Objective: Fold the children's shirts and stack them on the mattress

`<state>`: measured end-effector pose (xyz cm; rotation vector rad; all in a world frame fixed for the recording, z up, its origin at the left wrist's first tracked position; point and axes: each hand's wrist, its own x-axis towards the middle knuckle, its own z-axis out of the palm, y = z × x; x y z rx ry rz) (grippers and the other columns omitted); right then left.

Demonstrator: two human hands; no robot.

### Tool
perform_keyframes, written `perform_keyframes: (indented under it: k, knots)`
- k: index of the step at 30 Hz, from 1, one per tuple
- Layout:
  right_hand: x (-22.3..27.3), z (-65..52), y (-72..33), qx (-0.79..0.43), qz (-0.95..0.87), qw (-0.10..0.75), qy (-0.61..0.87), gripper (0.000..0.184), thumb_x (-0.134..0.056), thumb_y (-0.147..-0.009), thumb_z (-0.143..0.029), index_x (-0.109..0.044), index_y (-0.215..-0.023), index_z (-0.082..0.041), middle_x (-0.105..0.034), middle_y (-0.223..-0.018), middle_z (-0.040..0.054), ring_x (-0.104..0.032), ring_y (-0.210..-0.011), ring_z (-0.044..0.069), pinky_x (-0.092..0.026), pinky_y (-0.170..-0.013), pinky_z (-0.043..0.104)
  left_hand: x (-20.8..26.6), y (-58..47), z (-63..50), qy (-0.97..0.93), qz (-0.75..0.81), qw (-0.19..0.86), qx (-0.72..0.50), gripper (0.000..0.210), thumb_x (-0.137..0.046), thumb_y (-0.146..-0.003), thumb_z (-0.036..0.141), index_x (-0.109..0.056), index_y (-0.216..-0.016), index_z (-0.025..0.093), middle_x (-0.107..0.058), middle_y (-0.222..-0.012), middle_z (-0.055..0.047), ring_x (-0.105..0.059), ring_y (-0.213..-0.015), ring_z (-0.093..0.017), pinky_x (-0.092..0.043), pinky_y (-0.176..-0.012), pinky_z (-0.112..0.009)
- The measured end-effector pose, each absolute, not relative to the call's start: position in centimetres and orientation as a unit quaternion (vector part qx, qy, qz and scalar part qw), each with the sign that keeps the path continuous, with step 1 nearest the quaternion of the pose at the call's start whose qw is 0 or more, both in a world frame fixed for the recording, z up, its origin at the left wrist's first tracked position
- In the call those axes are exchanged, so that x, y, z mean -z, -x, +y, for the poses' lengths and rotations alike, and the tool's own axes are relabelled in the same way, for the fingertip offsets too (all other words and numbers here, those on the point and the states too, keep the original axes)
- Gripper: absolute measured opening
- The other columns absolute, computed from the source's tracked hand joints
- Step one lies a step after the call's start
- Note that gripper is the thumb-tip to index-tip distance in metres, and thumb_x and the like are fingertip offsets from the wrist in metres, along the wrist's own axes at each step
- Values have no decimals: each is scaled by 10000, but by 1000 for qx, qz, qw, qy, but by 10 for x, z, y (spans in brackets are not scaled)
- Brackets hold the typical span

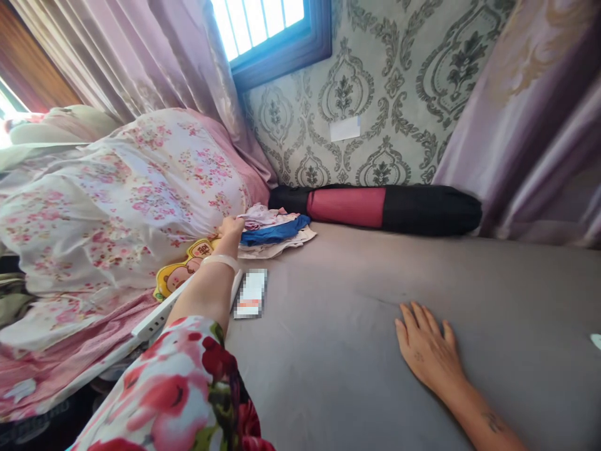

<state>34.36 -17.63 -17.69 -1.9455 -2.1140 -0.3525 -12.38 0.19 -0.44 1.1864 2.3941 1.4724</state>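
Observation:
My left hand (231, 227) reaches far forward, its fingers closed at the near left edge of a pale pink patterned garment (263, 216). This garment lies on top of a small pile of clothes, over a blue garment (277, 232) and a cream one (300, 240). My fingertips are partly hidden in the cloth. My right hand (428, 344) rests palm down on the grey bed sheet (338, 376), fingers extended and slightly apart, holding nothing. A phone (252, 293), its screen blurred out, lies beside my left forearm.
A black and red roll-shaped bag (347, 207) lies along the wall behind the clothes. On the left, a floral cover (117, 188) drapes over a large heap. A yellow cartoon cushion (181, 269) and a white slotted strip (157, 319) sit beside my left arm.

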Motion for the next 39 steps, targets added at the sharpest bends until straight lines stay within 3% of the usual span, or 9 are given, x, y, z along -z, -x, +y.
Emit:
perform_keyframes:
  k: [4,8,13,20,25,29,35,39]
  knots:
    - [177,-176,-344,112,-723,118,671,569,-192,-971,-329,-543,-1352,-94,-491,-1433,169,-426,-1321,315,-262,-1088,563,-9,101,19,-371,732,105,-561,237,-549,-737,332,-636,-869,156,-649,-735,-35,-639,-774,-206,-473,-657,-276]
    - [175,-176,-343,107,-725,113,671,543,-223,-973,-318,-534,-1359,-96,-485,-1438,171,-421,-1325,318,-262,-1086,567,-20,74,27,-360,660,193,-630,277,-531,-765,319,-612,-1006,210,-661,-789,9,-650,-738,-129,-483,-676,-230]
    - [171,-179,-341,94,-722,112,676,516,-259,-976,-304,-524,-1367,-97,-473,-1447,174,-412,-1335,322,-240,-1099,559,-27,44,21,-343,495,368,-708,295,-622,-765,410,-600,-1003,238,-684,-872,-5,-662,-889,-182,-506,-797,-326]
    - [169,-180,-341,74,-723,120,677,505,-280,-981,-300,-511,-1375,-84,-459,-1454,193,-400,-1346,332,-222,-1104,571,-39,-7,7,-384,330,494,-707,223,-568,-875,386,-618,-972,190,-694,-892,-50,-641,-989,-233,-514,-860,-394]
    - [169,-181,-341,65,-723,130,675,487,-303,-984,-298,-510,-1373,-89,-469,-1448,184,-404,-1343,330,-230,-1101,575,-43,-49,-6,-414,254,538,-689,309,-549,-905,438,-637,-996,156,-708,-897,-75,-659,-983,-261,-538,-824,-393]
    - [169,-181,-343,50,-719,200,663,461,-317,-974,-274,-515,-1349,-94,-521,-1401,174,-445,-1313,311,-267,-1096,568,-46,-79,-16,-433,239,559,-666,400,-521,-917,501,-633,-1049,141,-717,-919,-80,-674,-976,-270,-554,-785,-369]
    - [153,-179,-342,12,-730,435,527,358,-333,-987,-262,-582,-1219,-151,-674,-1121,125,-614,-1067,218,-486,-958,401,-46,-123,-27,-451,253,602,-609,336,-557,-912,472,-618,-958,145,-687,-811,-34,-691,-841,-207,-554,-766,-316]
    - [146,-183,-338,-24,-752,484,448,325,-346,-993,-240,-584,-1210,-200,-691,-1021,88,-648,-989,194,-522,-923,375,-32,-155,-36,-484,249,608,-579,239,-665,-855,390,-581,-866,166,-628,-714,19,-650,-671,-133,-529,-685,-248]
